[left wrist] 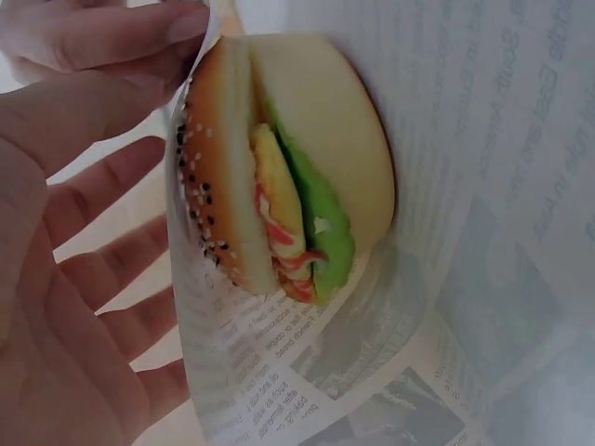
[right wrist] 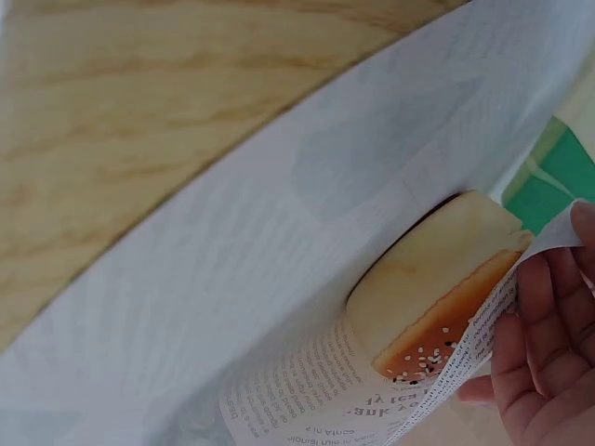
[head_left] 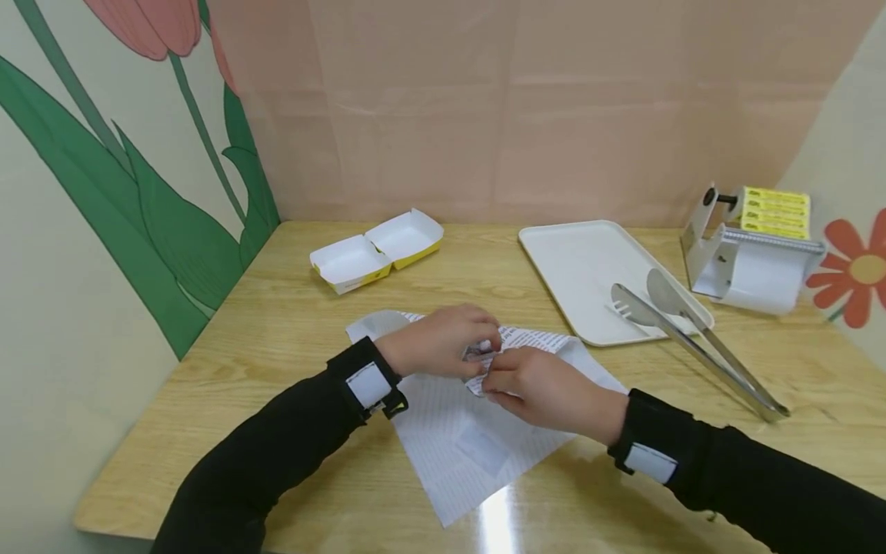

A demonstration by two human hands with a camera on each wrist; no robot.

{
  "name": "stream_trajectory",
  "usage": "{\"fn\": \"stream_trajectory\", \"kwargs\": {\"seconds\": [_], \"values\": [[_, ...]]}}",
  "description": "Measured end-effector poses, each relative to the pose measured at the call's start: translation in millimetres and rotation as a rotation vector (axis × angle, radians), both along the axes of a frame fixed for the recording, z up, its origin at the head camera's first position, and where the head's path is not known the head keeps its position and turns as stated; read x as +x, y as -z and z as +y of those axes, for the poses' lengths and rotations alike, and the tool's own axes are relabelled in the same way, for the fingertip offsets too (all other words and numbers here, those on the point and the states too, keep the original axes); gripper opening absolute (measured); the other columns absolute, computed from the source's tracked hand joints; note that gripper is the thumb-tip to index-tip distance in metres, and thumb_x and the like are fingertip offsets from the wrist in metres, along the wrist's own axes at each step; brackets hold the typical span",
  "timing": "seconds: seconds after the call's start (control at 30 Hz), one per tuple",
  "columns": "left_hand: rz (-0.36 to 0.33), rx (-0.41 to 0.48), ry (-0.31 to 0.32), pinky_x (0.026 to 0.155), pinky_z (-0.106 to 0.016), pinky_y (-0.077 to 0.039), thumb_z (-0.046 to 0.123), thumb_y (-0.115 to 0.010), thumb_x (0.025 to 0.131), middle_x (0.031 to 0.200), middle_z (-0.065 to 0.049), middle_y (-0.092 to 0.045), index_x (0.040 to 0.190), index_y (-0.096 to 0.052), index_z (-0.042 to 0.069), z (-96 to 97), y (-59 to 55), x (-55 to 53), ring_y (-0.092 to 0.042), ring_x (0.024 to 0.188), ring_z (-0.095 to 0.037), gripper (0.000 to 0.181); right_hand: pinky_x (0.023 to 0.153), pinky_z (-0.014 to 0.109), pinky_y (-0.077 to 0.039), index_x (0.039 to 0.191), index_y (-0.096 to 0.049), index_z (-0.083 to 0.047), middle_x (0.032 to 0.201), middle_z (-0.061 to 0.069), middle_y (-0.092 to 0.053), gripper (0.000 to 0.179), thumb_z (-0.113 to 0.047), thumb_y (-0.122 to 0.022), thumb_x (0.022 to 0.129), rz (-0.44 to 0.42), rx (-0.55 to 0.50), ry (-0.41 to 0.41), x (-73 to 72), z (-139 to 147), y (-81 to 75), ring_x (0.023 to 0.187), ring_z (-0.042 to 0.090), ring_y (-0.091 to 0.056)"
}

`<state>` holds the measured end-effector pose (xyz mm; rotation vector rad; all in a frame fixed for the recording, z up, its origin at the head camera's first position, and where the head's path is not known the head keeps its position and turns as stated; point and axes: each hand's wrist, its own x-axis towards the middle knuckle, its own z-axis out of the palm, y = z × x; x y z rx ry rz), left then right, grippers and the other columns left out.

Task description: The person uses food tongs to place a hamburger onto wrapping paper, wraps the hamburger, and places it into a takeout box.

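A burger (left wrist: 279,177) with a sesame-topped bun, a green leaf and a yellow-and-red filling stands on its side in printed wrapping paper (head_left: 450,446). Part of the paper is folded up over it, so the head view hides most of the burger. My left hand (head_left: 446,342) holds the folded paper from the left, its fingers curled at the sheet's edge beside the bun. Close against it, my right hand (head_left: 533,388) pinches the same raised edge; the right wrist view has these fingers (right wrist: 548,344) along the fold, next to the seeded bun.
An open white-and-yellow burger box (head_left: 377,250) lies at the back left. A white tray (head_left: 574,269) stands back right, metal tongs (head_left: 699,346) resting partly on its edge. Beyond it is a label dispenser (head_left: 754,250) with a yellow roll. A wall rises behind the wooden table (head_left: 228,369).
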<state>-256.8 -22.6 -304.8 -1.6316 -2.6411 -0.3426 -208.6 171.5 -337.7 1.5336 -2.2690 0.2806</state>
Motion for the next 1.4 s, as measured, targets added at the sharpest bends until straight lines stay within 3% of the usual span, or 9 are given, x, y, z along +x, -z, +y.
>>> {"fn": "stream_trajectory", "kwargs": {"seconds": [0.17,0.4,0.7,0.9,1.07,1.17,1.27,1.4], "values": [[0.013,-0.033,0.002,0.091,-0.024,-0.040,0.023,-0.067,0.080,0.113,0.005,-0.056,0.105,-0.060,0.017,3.6,5.7,-0.3,-0.050,0.102,-0.009,0.027,0.067,0.027,-0.048,0.083,-0.069,-0.014,0.081,-0.006,-0.061,0.014,-0.015,-0.076,0.072,0.052,0.012,-0.006,0.2,1.1,4.0,0.076,0.009,-0.058],[0.009,-0.056,-0.022,0.090,-0.026,-0.041,0.025,-0.073,0.076,0.114,0.006,-0.054,0.109,-0.057,0.019,3.7,8.9,2.4,-0.050,0.103,-0.010,0.038,0.068,0.028,-0.047,0.087,-0.070,-0.014,0.082,-0.006,-0.061,0.016,-0.019,-0.076,0.072,0.053,0.057,0.015,2.1,6.9,5.2,0.077,0.011,-0.057],[0.082,-0.125,-0.077,0.088,-0.028,-0.042,0.030,-0.074,0.076,0.118,0.005,-0.053,0.114,-0.054,0.021,8.3,15.4,5.1,-0.050,0.104,-0.012,0.044,0.058,0.026,-0.038,0.087,-0.068,-0.017,0.071,-0.006,-0.051,0.012,-0.021,-0.071,0.076,0.247,0.231,0.063,7.9,7.5,10.8,0.067,0.012,-0.047],[0.131,-0.152,-0.096,0.086,-0.029,-0.043,0.032,-0.073,0.076,0.118,0.004,-0.052,0.113,-0.053,0.022,10.6,15.7,8.3,-0.050,0.104,-0.013,0.043,0.062,0.028,-0.040,0.090,-0.065,-0.017,0.078,-0.005,-0.057,0.016,-0.028,-0.069,0.078,0.218,0.324,0.113,14.3,6.4,7.5,0.073,0.013,-0.051],[0.150,-0.147,-0.104,0.084,-0.029,-0.043,0.032,-0.074,0.075,0.115,0.005,-0.052,0.110,-0.052,0.022,11.0,17.1,7.5,-0.050,0.102,-0.014,0.043,0.064,0.027,-0.039,0.080,-0.059,-0.018,0.074,-0.008,-0.050,0.037,-0.054,-0.065,0.073,0.208,0.374,0.039,31.2,-1.4,-0.7,0.070,0.012,-0.046],[0.158,-0.135,-0.104,0.083,-0.029,-0.044,0.031,-0.074,0.073,0.113,0.006,-0.052,0.108,-0.052,0.021,11.4,17.6,6.0,-0.050,0.101,-0.014,0.042,0.062,0.025,-0.036,0.074,-0.056,-0.019,0.070,-0.009,-0.048,0.043,-0.061,-0.060,0.072,0.229,0.369,-0.028,46.3,-8.8,-3.6,0.065,0.010,-0.042],[0.142,-0.119,-0.101,0.082,-0.028,-0.043,0.030,-0.075,0.073,0.113,0.006,-0.052,0.106,-0.052,0.021,10.6,17.5,4.4,-0.050,0.099,-0.013,0.041,0.059,0.023,-0.031,0.071,-0.055,-0.019,0.067,-0.010,-0.048,0.038,-0.057,-0.058,0.078,0.243,0.354,-0.086,60.7,-17.6,-4.2,0.060,0.010,-0.038],[0.088,-0.108,-0.096,0.082,-0.027,-0.042,0.027,-0.074,0.073,0.112,0.007,-0.051,0.106,-0.052,0.021,9.3,16.4,3.1,-0.048,0.096,-0.011,0.040,0.057,0.022,-0.024,0.067,-0.056,-0.020,0.061,-0.010,-0.045,0.021,-0.035,-0.061,0.081,0.285,0.379,-0.126,75.0,-30.8,-4.0,0.054,0.009,-0.032]]}}
